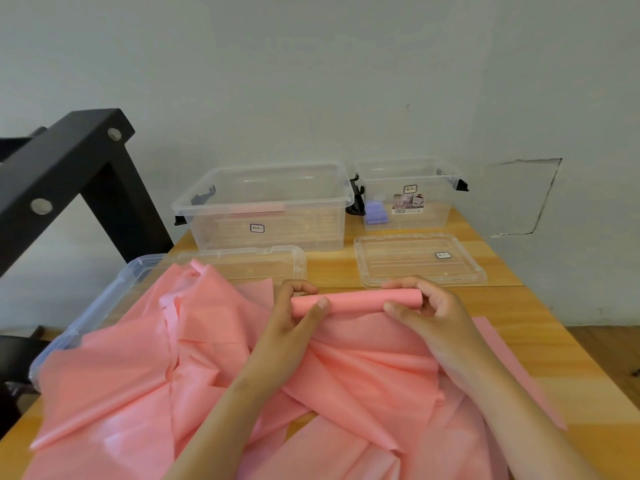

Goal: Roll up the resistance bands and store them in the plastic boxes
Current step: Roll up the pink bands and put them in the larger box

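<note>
Head view: left hand (294,320) and right hand (429,317) each grip an end of 1 pink roll (356,301) above the heaped, unrolled bands (156,368); most rolling seems left, big box (311,230) nearly empty.

Stickers (257,228) on large box (304,233), small box (433,218) and lid (398,266) are illegible.

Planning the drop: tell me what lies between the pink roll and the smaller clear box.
In the head view, a clear lid lies flat on the table between the pink roll and the smaller clear box.
</note>
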{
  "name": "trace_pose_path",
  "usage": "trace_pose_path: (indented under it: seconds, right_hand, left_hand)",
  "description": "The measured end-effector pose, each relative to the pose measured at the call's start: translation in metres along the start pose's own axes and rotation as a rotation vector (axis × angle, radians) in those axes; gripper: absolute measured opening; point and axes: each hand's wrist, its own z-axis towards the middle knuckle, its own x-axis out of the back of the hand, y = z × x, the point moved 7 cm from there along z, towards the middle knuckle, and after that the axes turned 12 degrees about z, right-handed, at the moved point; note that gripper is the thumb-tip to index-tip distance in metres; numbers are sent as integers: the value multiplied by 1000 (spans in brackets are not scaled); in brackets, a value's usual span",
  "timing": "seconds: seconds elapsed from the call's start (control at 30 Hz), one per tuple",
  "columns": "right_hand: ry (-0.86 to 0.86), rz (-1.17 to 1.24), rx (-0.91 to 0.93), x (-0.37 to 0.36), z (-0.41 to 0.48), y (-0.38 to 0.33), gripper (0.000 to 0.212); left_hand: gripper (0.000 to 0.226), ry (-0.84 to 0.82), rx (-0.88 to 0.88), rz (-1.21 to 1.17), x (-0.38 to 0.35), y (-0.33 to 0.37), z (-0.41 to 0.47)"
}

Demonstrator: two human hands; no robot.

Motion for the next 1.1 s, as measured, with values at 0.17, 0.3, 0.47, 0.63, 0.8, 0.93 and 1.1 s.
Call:
trace_pose_path:
  seconds: [0.17, 0.3, 0.47, 0.63, 0.8, 0.93, 1.1]
  right_hand:
    - [-1, 17, -37, 0, 1, 4, 20]
    - [40, 45, -44, 4, 2, 5, 15]
    - [2, 54, 44, 5, 0, -7, 23]
    - [-11, 110, -59, 5, 2, 0, 32]
    - [23, -16, -65, 7, 1, 2, 16]
    - [-15, 36, -16, 5, 1, -5, 26]
    - [6, 32, -159, 6, 2, 7, 16]
  left_hand:
    - [9, 5, -35, 31, 3, 5, 1]
    - [10, 42, -37, -3, 7, 5, 3]
    - [22, -113, -43, 11, -3, -4, 5]
    - [15, -49, -49, -62, 2, -2, 8]
    - [16, -60, 8, -148, 2, -5, 6]
    - [5, -83, -32, -16, 1, -2, 5]
    - [18, 1, -63, -149, 8, 6, 6]
